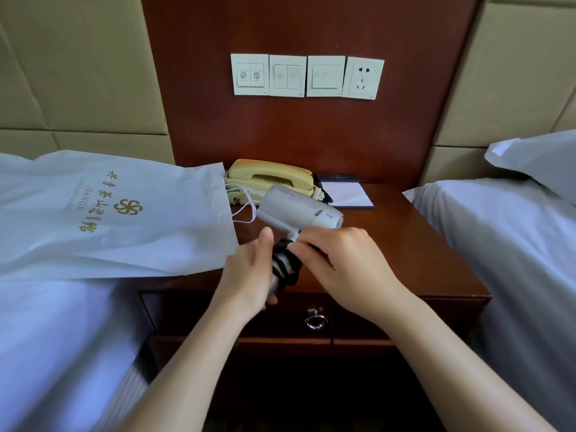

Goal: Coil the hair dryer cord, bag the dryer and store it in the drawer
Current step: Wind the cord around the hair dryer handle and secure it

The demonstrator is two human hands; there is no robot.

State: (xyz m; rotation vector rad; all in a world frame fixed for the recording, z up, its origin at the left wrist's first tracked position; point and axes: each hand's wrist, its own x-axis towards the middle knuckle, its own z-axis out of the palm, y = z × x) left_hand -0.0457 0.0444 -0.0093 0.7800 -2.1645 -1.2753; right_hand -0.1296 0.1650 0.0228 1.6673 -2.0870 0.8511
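hotel room | twin beds | nightstand phone | wall switches

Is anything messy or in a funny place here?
Only the white bag: it sprawls off the bed onto the nightstand, its handles looping across the yellow phone. Nothing looks spilled or broken.

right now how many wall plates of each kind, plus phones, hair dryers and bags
switch plates: 3
power socket: 1
telephone: 1
hair dryer: 1
white bag: 1
total: 7
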